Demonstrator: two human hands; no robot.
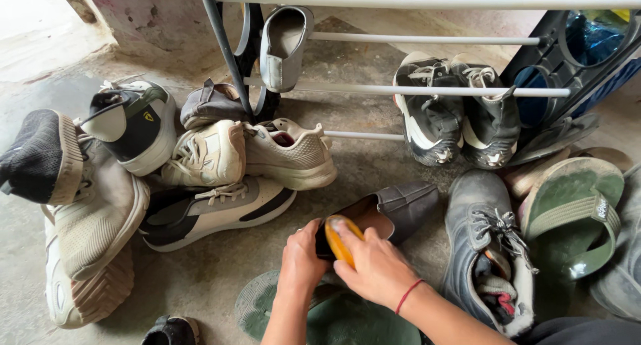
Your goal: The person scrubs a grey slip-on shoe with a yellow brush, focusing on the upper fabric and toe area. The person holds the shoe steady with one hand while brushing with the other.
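Rubbing a yellow brush [342, 238] over the heel end of a dark slip-on shoe [390, 213], the right hand [377, 268] has its fingers closed around the brush, low in the middle of the frame. The left hand [302, 258] clamps the shoe's heel to steady it on the concrete floor [360, 161]. Short strokes with the shoe held firm would likely serve best. Just right lies a worn grey laced boot [484, 241], crowding the right elbow, then a green sandal [574, 211]. Left of centre sits a heap of pale sneakers [220, 155]. A metal shoe rack [400, 90] spans the top, a black pair [457, 115] beneath it.
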